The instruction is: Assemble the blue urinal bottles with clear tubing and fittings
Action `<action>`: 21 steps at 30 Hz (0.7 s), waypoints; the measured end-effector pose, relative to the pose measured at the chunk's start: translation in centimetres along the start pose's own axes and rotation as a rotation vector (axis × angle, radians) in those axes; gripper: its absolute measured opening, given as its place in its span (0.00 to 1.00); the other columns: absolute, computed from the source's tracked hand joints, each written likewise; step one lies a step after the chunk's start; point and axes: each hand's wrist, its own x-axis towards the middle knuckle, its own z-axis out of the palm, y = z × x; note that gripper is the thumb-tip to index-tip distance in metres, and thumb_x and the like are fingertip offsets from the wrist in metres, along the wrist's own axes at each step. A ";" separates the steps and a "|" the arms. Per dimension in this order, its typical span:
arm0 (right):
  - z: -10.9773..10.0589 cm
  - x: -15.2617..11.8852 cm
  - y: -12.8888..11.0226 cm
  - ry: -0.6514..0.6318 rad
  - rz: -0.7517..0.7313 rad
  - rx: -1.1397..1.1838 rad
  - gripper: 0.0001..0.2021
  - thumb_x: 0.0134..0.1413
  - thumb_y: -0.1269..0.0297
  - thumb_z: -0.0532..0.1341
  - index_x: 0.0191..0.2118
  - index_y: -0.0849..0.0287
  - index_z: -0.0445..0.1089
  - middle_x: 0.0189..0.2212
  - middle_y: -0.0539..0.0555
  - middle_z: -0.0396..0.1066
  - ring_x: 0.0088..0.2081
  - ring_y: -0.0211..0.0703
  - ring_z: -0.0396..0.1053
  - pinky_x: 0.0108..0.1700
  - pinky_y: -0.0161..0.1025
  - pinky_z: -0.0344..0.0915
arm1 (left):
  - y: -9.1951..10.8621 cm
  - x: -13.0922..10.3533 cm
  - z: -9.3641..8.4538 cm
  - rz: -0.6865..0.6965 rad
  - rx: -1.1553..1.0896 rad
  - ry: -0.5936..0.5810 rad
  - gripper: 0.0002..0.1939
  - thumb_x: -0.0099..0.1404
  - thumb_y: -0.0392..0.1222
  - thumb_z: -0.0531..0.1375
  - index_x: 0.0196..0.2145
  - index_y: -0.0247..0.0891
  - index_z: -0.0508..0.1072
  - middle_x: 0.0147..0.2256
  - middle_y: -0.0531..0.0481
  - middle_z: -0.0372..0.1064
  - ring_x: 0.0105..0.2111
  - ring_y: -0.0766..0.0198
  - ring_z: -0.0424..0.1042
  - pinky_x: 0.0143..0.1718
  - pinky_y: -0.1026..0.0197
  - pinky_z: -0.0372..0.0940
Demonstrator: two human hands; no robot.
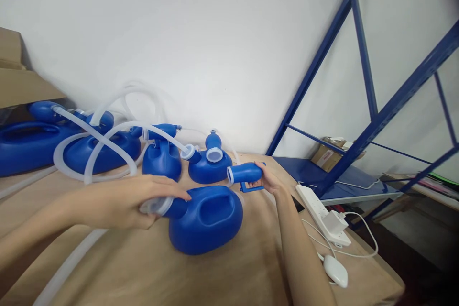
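Observation:
A blue jug with a loop handle (206,220) lies on the wooden table, its neck pointing left. Around that neck and its translucent cap (157,206) my left hand (147,198) is closed, with a clear tube running from this end toward the lower left. To the right of the jug, my right hand (267,179) grips a blue cylindrical piece (245,172) with a pale rim at its left end and a small blue bracket beneath. This piece is held just above the table, apart from the jug.
Several blue jugs (162,160) with coiled clear tubes (103,141) line the wall. Cardboard boxes (28,88) stand at the far left. A white power strip (319,213), cables, a white device (335,271) and a blue metal rack (322,62) are on the right.

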 end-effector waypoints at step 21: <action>12.1 -5.1 -5.1 -0.527 -0.546 -0.007 0.41 0.45 0.34 0.72 0.61 0.51 0.71 0.60 0.60 0.72 0.59 0.59 0.71 0.59 0.51 0.70 | 2.1 1.6 0.4 -0.049 -0.256 0.308 0.46 0.62 0.53 0.70 0.72 0.59 0.55 0.64 0.49 0.69 0.58 0.47 0.75 0.46 0.59 0.78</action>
